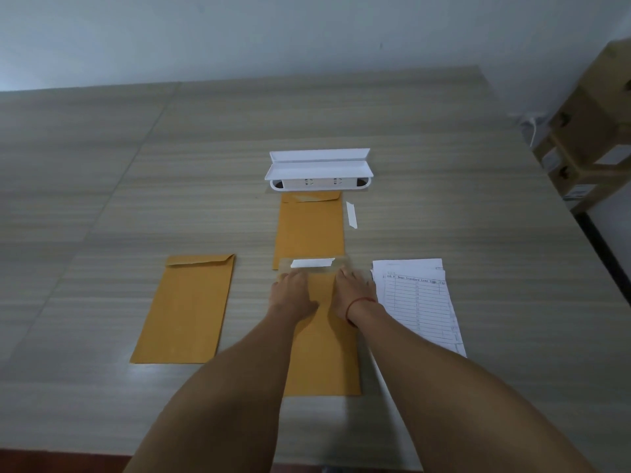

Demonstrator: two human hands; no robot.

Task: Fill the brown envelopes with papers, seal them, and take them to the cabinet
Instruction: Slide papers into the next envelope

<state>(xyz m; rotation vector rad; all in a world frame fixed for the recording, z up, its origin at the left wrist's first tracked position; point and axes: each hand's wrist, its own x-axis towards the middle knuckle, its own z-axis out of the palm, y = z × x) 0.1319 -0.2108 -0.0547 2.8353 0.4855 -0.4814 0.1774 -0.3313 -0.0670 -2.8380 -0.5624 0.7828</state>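
Head view, grey wood-grain table (136,165).

- The left hand (293,295) and right hand (351,295) lay flat with fingers straight, gripping nothing. They pressed side by side on the far end of the nearest brown paper envelope (321,356). The fingertips were blurred.
- Its open flap (312,263) lay just beyond the hands and carried a white strip. The flap's edges were hazy.
- The forearms hid part of this envelope.
- A second brown envelope (309,230) lay farther off, its near end covered by the flap.
- A third brown envelope (186,308) lay well apart to the left.
- A stack of printed white papers (420,302) lay just to the right, the print too small to read.
- A white plastic tray (319,170) stood at the far side.
- Cardboard boxes (590,131) were cut off at the right edge.
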